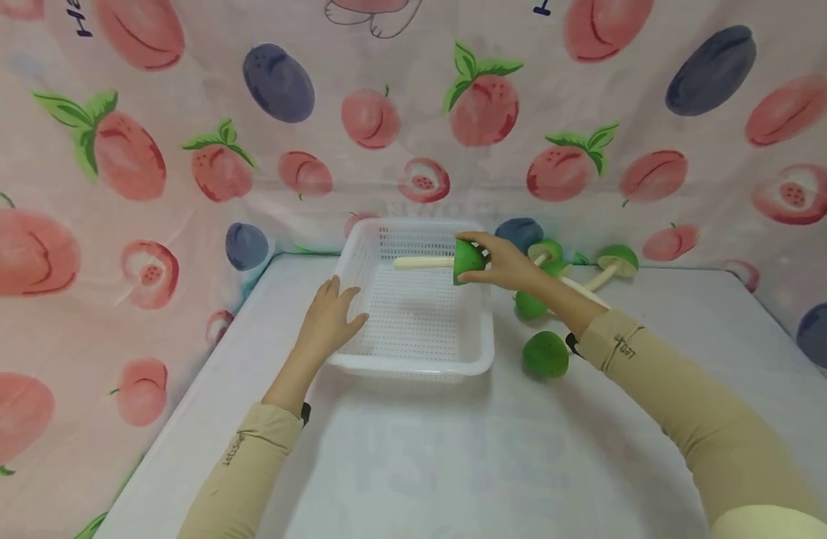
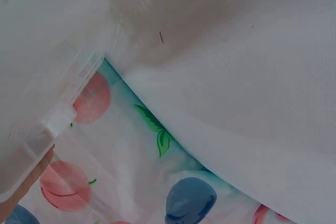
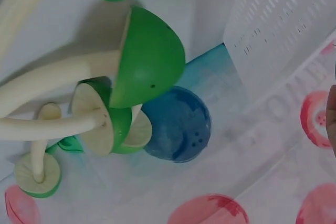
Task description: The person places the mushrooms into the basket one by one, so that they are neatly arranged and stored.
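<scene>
My right hand point(image 1: 507, 262) grips a toy mushroom by its green cap point(image 1: 467, 262) over the white plastic basket point(image 1: 406, 368). The mushroom's pale stem point(image 1: 423, 263) points left, almost level. At the basket's left side, my left hand point(image 1: 325, 318) holds the rim, thumb reaching over the inner side. In the left wrist view a finger point(image 2: 31, 179) lies along the outside of the rim. Only the edge of the right hand point(image 3: 331, 116) shows in the right wrist view; the held mushroom is hardly visible there.
Several more green-capped mushrooms lie right of the basket, among them a near one point(image 1: 545, 355) and a far one point(image 1: 617, 260). Some overlap in a pile point(image 3: 149, 59). A fruit-print cloth point(image 1: 386, 172) hangs behind the white table point(image 1: 420, 464).
</scene>
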`<state>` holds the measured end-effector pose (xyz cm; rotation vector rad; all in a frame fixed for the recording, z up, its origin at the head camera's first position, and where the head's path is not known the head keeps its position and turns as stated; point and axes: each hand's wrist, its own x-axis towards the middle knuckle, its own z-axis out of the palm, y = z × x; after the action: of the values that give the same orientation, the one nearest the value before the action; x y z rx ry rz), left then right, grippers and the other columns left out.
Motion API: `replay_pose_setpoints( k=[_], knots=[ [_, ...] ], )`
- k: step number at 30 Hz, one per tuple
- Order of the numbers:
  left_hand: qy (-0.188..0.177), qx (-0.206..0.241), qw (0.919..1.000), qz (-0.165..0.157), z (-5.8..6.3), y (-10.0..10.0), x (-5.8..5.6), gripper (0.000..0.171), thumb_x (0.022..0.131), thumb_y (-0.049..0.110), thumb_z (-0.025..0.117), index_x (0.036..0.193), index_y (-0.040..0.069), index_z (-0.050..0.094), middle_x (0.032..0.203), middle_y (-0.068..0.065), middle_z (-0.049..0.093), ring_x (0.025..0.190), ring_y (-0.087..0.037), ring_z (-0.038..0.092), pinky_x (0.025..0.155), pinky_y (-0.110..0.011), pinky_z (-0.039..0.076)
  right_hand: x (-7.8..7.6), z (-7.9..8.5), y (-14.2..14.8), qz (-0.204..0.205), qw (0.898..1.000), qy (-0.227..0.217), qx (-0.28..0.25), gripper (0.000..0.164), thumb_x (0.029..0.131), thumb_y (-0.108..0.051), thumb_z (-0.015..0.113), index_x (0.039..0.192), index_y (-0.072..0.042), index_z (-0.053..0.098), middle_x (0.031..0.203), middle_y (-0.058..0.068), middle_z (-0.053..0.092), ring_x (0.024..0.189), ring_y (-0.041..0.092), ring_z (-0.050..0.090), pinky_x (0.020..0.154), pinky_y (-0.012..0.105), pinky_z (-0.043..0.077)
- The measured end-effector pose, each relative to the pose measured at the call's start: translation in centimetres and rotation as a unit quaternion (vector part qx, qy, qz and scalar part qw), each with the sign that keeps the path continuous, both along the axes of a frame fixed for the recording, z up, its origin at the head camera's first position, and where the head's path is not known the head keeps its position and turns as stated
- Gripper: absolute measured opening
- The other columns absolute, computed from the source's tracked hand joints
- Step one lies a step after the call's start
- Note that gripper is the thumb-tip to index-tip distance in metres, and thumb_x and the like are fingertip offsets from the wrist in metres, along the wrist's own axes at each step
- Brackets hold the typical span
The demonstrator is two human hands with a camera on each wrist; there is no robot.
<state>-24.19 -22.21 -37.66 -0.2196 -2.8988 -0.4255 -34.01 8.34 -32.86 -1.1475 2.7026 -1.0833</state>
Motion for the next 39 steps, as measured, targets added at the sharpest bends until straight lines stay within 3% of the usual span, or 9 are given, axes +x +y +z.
replay_pose_setpoints(
  k=[9, 14, 20, 30, 35, 39],
  knots=[
    [-0.004, -0.002, 1.0, -0.001, -0.2, 0.5, -0.1, 0.053, 0.088, 0.03, 0.065, 0.131, 0.002, 0.053, 0.143, -0.035, 0.033, 0.135, -0.047, 0.032, 0.107, -0.057, 0.035, -1.5, 0.9, -2.1, 0.027, 0.997, -0.009, 0.074, 0.071, 0.086, -0.018, 0.068, 0.143, 0.002, 0.031, 0.131, 0.021, 0.048, 0.104, 0.03, 0.05, 0.079, 0.037, 0.047],
    [0.0, -0.001, 1.0, -0.002, -0.1, 0.9, -0.3, 0.052, 0.087, 0.03, 0.066, 0.13, 0.003, 0.054, 0.143, -0.035, 0.034, 0.134, -0.047, 0.033, 0.106, -0.057, 0.036, -2.3, 0.7, -3.0, 0.041, 0.994, 0.001, 0.101, 0.07, 0.089, -0.015, 0.065, 0.143, 0.007, 0.027, 0.134, 0.026, 0.044, 0.111, 0.034, 0.049, 0.091, 0.045, 0.046],
    [0.0, -0.006, 1.0, -0.002, -0.2, 0.8, -0.4, 0.052, 0.087, 0.03, 0.066, 0.13, 0.003, 0.054, 0.143, -0.035, 0.034, 0.134, -0.047, 0.033, 0.107, -0.056, 0.035, -3.6, -0.1, -4.5, 0.029, 0.987, 0.009, 0.156, 0.069, 0.089, -0.015, 0.064, 0.143, 0.005, 0.026, 0.139, 0.026, 0.04, 0.119, 0.036, 0.046, 0.099, 0.048, 0.042],
    [-0.001, -0.006, 1.0, 0.005, -0.4, 0.4, -0.2, 0.051, 0.087, 0.029, 0.066, 0.13, 0.003, 0.054, 0.143, -0.035, 0.035, 0.134, -0.046, 0.034, 0.107, -0.056, 0.035, -4.6, -0.9, -7.9, -0.004, 0.984, -0.009, 0.179, 0.063, 0.09, -0.014, 0.064, 0.143, -0.006, 0.032, 0.139, 0.024, 0.041, 0.12, 0.037, 0.044, 0.098, 0.045, 0.045],
    [-0.002, -0.006, 0.9999, 0.008, -0.3, 0.2, -0.2, 0.051, 0.088, 0.03, 0.066, 0.13, 0.003, 0.054, 0.143, -0.034, 0.034, 0.135, -0.046, 0.033, 0.107, -0.056, 0.035, -4.9, 0.0, -8.5, 0.0, 0.975, -0.005, 0.22, 0.062, 0.089, -0.012, 0.064, 0.142, -0.004, 0.033, 0.129, 0.023, 0.048, 0.115, 0.033, 0.049, 0.097, 0.042, 0.046],
    [0.001, -0.007, 0.9999, 0.014, -0.1, 0.1, 0.0, 0.051, 0.087, 0.029, 0.066, 0.129, 0.003, 0.055, 0.143, -0.035, 0.034, 0.134, -0.046, 0.033, 0.107, -0.056, 0.036, -5.1, 1.4, -9.1, -0.001, 0.977, -0.001, 0.211, 0.061, 0.088, -0.011, 0.066, 0.14, -0.003, 0.035, 0.127, 0.022, 0.05, 0.113, 0.032, 0.05, 0.097, 0.041, 0.045]
  ],
)
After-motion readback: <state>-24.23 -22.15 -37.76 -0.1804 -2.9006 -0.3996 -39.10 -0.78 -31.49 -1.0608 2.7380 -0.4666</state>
